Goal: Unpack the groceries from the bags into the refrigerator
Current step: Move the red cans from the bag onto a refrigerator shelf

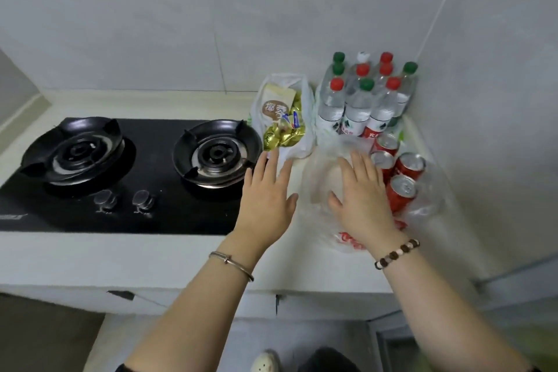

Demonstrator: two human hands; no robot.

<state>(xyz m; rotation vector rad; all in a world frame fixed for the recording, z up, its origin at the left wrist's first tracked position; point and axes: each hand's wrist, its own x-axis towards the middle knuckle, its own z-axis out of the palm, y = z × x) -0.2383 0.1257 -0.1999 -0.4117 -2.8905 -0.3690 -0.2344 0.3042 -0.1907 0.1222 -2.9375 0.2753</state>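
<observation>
Left hand (265, 196) and right hand (362, 202) reach forward palm-down, fingers straight.

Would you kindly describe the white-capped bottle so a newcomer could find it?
Right of the stove, in the back corner of the counter, stand water bottles. In their back row, between a green cap and a red cap, is the white-capped bottle. Its cap alone is neither red nor green.

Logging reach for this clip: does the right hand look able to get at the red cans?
Probably yes. The right hand, fingers straight, is right beside the red cans with nothing solid between them. Only the thin clear plastic bag that seems to wrap the cans may need pulling aside.
</observation>
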